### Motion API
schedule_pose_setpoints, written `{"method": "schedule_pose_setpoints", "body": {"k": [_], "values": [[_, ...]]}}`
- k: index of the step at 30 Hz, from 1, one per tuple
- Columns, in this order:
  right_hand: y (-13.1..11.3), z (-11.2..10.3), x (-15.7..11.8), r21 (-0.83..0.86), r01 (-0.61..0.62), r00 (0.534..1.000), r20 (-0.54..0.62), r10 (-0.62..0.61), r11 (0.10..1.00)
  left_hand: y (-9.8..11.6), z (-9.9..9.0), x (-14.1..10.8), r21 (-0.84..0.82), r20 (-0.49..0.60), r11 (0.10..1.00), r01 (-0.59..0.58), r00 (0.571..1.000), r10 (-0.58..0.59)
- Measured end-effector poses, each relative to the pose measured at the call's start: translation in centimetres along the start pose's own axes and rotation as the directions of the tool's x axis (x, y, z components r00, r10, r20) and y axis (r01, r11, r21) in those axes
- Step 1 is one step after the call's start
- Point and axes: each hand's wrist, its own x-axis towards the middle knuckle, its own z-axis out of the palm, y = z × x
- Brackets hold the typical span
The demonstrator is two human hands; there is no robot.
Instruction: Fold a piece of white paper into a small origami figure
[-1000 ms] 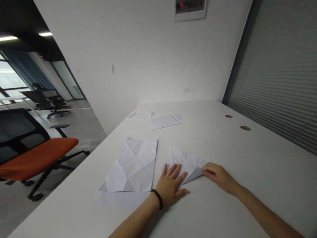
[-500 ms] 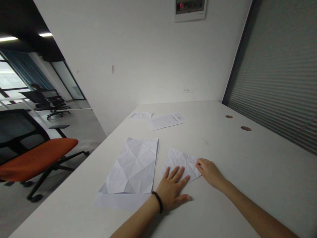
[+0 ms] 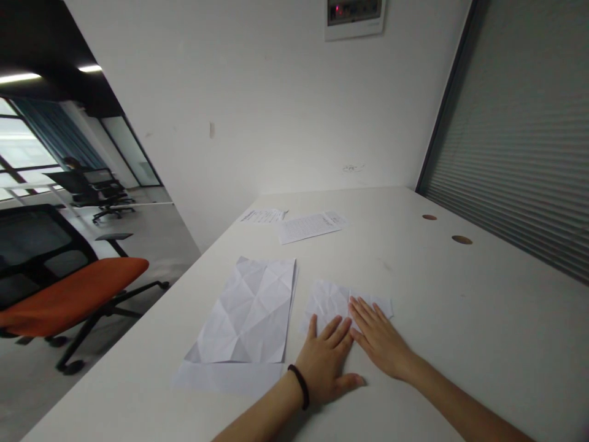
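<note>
A creased white sheet of paper (image 3: pixel 327 301) lies on the white table in front of me, partly hidden under both hands. My left hand (image 3: pixel 324 356) rests on its near left part with the fingers spread and a dark band round the wrist. Flat on the right part of the sheet lies my right hand (image 3: pixel 380 337), its fingers stretched out and close to the left fingertips. Left of my hands is a larger stack of creased paper (image 3: pixel 251 307), with a smoother sheet (image 3: pixel 225 376) showing beneath its near edge.
Farther back on the table (image 3: pixel 405 258) are a printed sheet (image 3: pixel 310 227) and a handwritten sheet (image 3: pixel 262 215). Two round holes (image 3: pixel 461 239) pierce the tabletop at the right. An orange-seated chair (image 3: pixel 78 285) stands beyond the left edge. A wall closes off the far end.
My right hand has let go of the sheet's right edge and moved left, flattening onto the paper. More of the sheet's right end now shows. My left hand stays on the paper.
</note>
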Motion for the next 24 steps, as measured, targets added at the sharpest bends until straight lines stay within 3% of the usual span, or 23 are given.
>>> {"method": "schedule_pose_setpoints", "body": {"k": [5,7,10,13,20,24], "values": [[0.6,-0.3,0.3,0.001,0.011,0.996,0.086,-0.011,1.000,-1.1,0.1,-0.1,0.044,0.009,0.999,0.000,1.000,0.000],[1.0,-0.8,0.4,0.021,0.039,0.992,0.120,-0.041,0.999,-2.4,-0.5,-0.4,0.055,0.044,0.998,-0.016,0.999,0.014],[1.7,-1.6,0.5,0.063,0.064,0.980,0.187,-0.075,0.996,-4.3,-1.8,-1.3,0.110,0.035,0.994,0.024,0.999,-0.028],[2.3,-2.1,0.5,0.108,0.075,0.966,0.239,-0.099,0.991,-5.3,-2.4,-2.1,0.136,0.011,0.991,-0.014,1.000,0.013],[3.2,-2.7,0.7,0.209,0.135,0.952,0.243,-0.185,0.969,-5.4,-2.4,-2.8,0.093,-0.040,0.977,-0.193,0.979,0.198],[2.6,-3.1,0.4,0.129,0.121,0.973,0.179,-0.143,0.984,-5.3,-3.2,-1.9,-0.040,-0.063,0.986,-0.163,0.985,0.160]]}}
